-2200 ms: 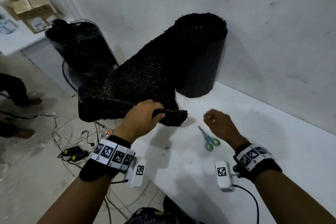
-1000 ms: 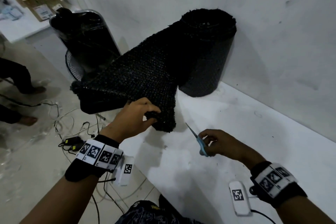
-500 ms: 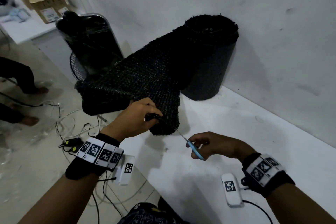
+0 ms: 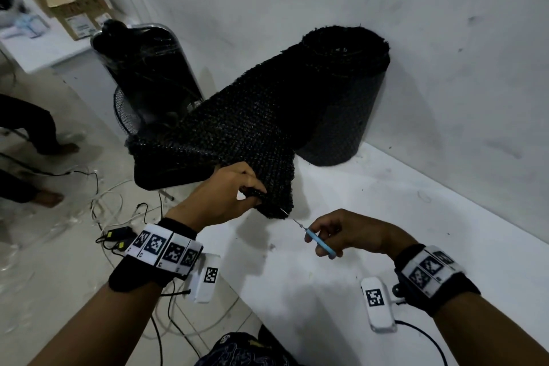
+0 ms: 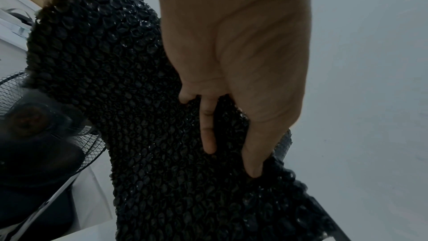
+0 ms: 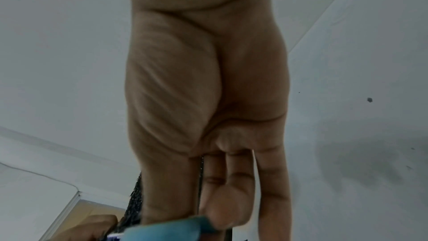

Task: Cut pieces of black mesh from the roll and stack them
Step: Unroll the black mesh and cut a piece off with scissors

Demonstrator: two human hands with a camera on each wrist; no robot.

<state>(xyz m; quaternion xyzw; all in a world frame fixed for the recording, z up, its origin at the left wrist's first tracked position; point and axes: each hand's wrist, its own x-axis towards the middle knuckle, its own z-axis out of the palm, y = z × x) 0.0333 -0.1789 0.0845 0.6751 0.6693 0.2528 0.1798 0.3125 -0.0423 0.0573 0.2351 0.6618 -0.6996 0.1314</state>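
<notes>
Now: scissors tip at the mesh's lower edge

Upright on the white desk (image 4: pixel 371 246), against the wall (image 4: pixel 445 53), stands the roll of black mesh (image 4: pixel 344 92). A loose length of mesh (image 4: pixel 237 128) runs from it down and to the left, past the desk's edge, and its near end hangs folded over the left hand (image 4: pixel 219 199). That hand's grip is closed on the mesh: in the head view thumb and fingers pinch the hanging fold, and in the left wrist view the fingers (image 5: pixel 208 131) press into the bubbled black weave while the thumb lies along its edge.

The right hand (image 4: pixel 350 232) holds a pair of blue-handled scissors (image 4: pixel 319 239), its grip curled round the handles. The thin blades point up and left, and their tip touches the bottom edge of the hanging mesh, just beside the left hand's fingers. Whether the blades stand apart cannot be told. In the right wrist view the blue handle (image 6: pixel 166 228) shows blurred at the fingertips.

Beyond the desk's left edge a black pedestal fan (image 4: pixel 142 80) stands on the floor, with cables (image 4: pixel 113 217) strewn near it. Farther back a cardboard box (image 4: pixel 71 3) sits on another white surface
</notes>
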